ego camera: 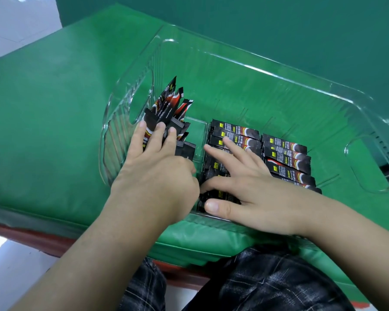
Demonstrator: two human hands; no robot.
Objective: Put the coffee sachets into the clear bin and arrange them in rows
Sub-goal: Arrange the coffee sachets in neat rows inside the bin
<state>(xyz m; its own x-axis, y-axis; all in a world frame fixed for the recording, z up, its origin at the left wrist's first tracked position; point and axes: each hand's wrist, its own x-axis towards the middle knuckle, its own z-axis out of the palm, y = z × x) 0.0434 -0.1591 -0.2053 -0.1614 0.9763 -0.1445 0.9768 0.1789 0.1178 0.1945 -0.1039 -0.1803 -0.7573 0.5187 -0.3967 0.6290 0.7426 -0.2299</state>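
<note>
Arranging step in hand. At nine o'clock in the clear bin [245, 63], my left hand [157, 173] presses spread fingers [154, 135] on a loose sachet bundle [166, 113]. At three o'clock, my right hand [252, 191], fingers splayed, flattens the laid rows [288, 158]. Judged next: square the bundle into a third row.

Bare forearms without sleeves; dark plaid trousers [267, 281], possibly black and grey, cover the legs.
</note>
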